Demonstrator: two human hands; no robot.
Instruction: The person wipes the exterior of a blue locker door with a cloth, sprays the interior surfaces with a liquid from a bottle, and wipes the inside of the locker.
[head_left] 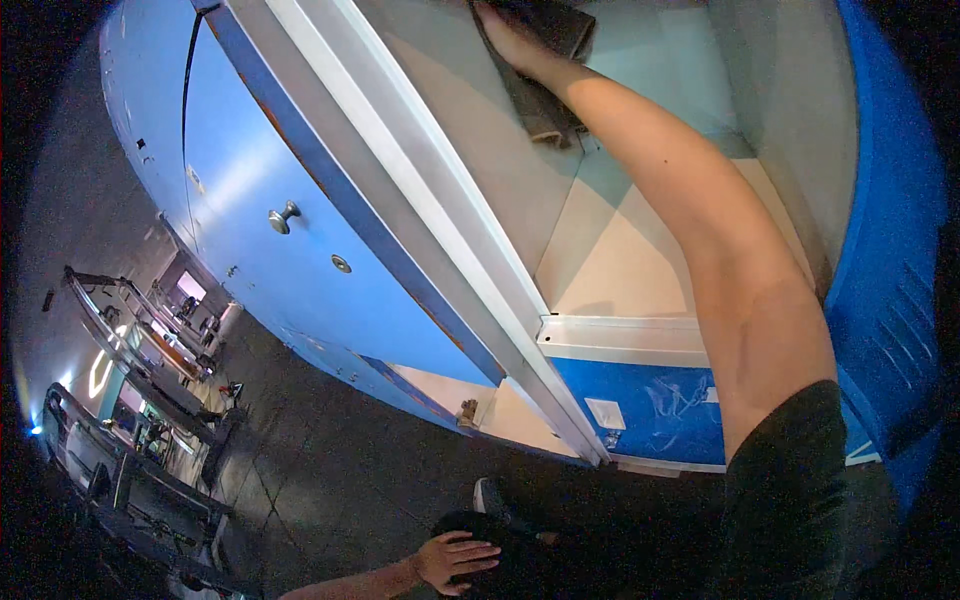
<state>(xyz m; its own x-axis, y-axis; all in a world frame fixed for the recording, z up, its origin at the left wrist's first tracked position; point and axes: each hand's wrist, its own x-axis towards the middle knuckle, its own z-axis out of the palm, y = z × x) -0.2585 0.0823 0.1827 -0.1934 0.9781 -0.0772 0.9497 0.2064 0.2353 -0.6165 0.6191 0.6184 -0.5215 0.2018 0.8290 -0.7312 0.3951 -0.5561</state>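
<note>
Right hand [500, 35] flat on dark bag [545, 70] deep in locker [640, 260]; grip unclear. Bag looks soft, light; grab near edge. Left hand [455, 560] spread below locker.

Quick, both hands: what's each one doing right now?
Left hand: open, fingers spread, resting on the dark-clothed knee.
Right hand: on a dark object inside the locker; grip cannot be told.

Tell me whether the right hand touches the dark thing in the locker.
Touching. The head view shows the right hand laid flat on the dark object.
</note>
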